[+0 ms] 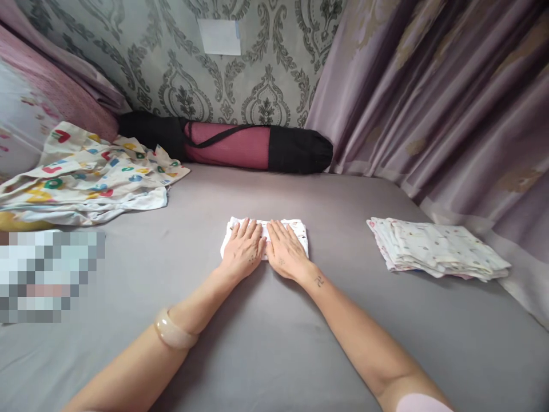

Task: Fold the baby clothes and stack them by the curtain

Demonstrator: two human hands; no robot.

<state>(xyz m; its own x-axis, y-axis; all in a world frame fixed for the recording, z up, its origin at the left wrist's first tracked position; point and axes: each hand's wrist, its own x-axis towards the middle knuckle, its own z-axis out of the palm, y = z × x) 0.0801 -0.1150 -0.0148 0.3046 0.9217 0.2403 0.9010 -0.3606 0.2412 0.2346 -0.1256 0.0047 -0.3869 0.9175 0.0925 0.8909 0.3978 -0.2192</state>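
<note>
A folded white printed cloth point(264, 231) lay at the dial's centre beneath the left hand point(244, 247) and right hand point(287, 249), both flat and gripping nothing, where uneven pressure could have skewed its layers, while the eleven-o'clock yoga-mat bag point(235, 150) concealed any contents.

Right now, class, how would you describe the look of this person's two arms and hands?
The left arm wears a smooth, rounded, pale cream bangle. The right arm has a dark line tattoo, with a pale pink sleeve showing at the picture's bottom edge. The left hand and right hand are ungloved, each with small dark marks on its back.
</note>
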